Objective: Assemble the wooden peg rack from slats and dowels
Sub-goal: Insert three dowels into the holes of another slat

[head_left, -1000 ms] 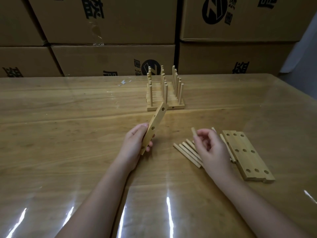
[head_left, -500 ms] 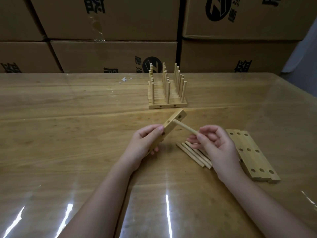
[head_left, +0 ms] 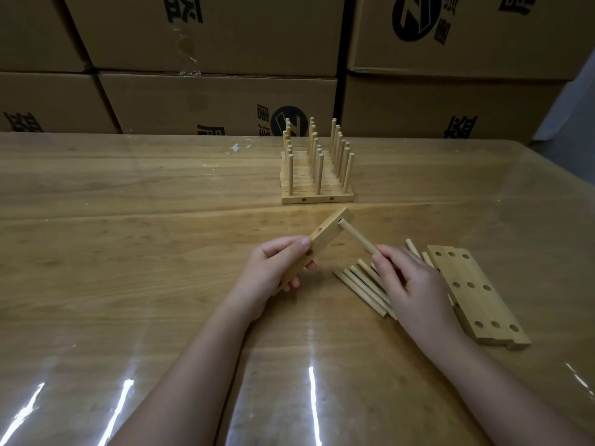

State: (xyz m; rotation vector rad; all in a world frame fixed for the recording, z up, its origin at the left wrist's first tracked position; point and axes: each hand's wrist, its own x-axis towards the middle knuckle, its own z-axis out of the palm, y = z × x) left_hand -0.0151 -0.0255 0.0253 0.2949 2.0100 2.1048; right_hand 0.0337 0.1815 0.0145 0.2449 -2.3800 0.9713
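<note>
My left hand (head_left: 269, 272) grips a wooden slat (head_left: 325, 235) with holes, held tilted above the table. A dowel (head_left: 358, 240) sticks out of the hole near the slat's far end. My right hand (head_left: 409, 284) pinches the dowel's near end between thumb and fingers. Under and beside my right hand lie several loose dowels (head_left: 359, 286). Three drilled slats (head_left: 476, 292) lie side by side on the table to the right. Farther back stands a group of slats with upright pegs (head_left: 317, 169).
The wooden table (head_left: 128, 252) carries a glossy clear cover with bright reflections near the front edge. Stacked cardboard boxes (head_left: 209, 94) with black print form a wall right behind the table's far edge.
My right hand picked a dowel up from the pile and brought its tip into the hole at the slat's far end. My left hand tilted the slat flatter and kept its grip.
</note>
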